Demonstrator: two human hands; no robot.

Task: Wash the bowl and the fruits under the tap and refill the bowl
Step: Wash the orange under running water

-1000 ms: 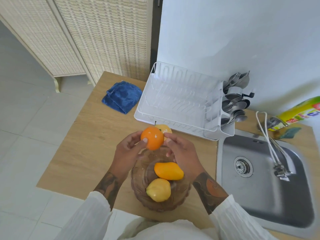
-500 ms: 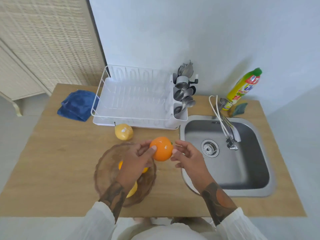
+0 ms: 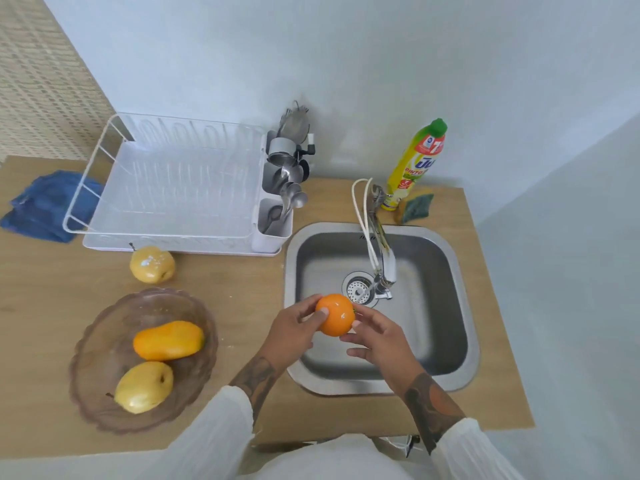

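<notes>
An orange point(image 3: 335, 314) is held between my left hand point(image 3: 291, 333) and my right hand point(image 3: 380, 340) above the left part of the steel sink point(image 3: 446, 306), just in front of the tap point(image 3: 381, 268). No water is visible at the spout. The brownish glass bowl point(image 3: 104, 372) stands on the wooden counter to the left, with an orange mango point(image 3: 169, 340) and a yellow pear-like fruit point(image 3: 144, 386) in it. A second yellow fruit point(image 3: 151, 265) lies on the counter behind the bowl.
A white dish rack point(image 3: 173, 188) with a cutlery holder point(image 3: 284, 188) stands at the back. A blue cloth point(image 3: 41, 206) lies at far left. A yellow dish soap bottle point(image 3: 415, 164) and a sponge point(image 3: 415, 209) sit behind the sink.
Both hands carried the orange from above the bowl rightward to over the sink. The view swung right, and the bowl with its two fruits is now uncovered.
</notes>
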